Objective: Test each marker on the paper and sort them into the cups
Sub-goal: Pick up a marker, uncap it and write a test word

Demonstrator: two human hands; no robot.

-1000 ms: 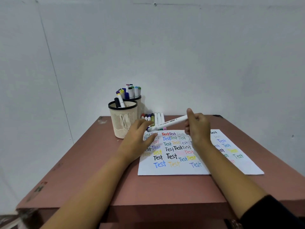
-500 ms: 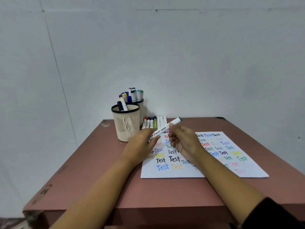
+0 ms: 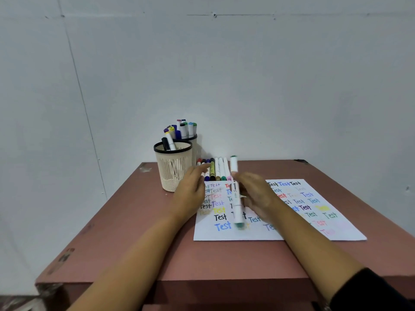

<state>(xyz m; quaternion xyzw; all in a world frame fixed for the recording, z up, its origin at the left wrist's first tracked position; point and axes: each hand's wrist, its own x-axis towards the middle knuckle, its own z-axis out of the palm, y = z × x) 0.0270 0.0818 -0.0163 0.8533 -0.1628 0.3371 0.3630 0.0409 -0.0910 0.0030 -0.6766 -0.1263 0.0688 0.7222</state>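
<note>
My right hand (image 3: pixel 256 195) holds a white marker with green caps (image 3: pixel 236 194) almost upright over the white paper (image 3: pixel 278 230), which is covered in coloured "Test" words. The hand is blurred with motion. My left hand (image 3: pixel 190 194) rests flat on the paper's left edge with its fingers extended, holding nothing. Behind the paper lies a row of several markers (image 3: pixel 215 169). A beige mesh cup (image 3: pixel 174 167) at the left holds two markers, and a second cup (image 3: pixel 195 149) behind it holds several.
The brown table (image 3: pixel 139 239) stands against a white wall. Its front edge is close to me, its left and right edges are in view. My dark right sleeve (image 3: pixel 368 292) shows at the bottom right.
My right hand has swung the green-capped marker from lying slanted to nearly upright and taken it off my left hand's fingers. My left hand has settled flat on the paper.
</note>
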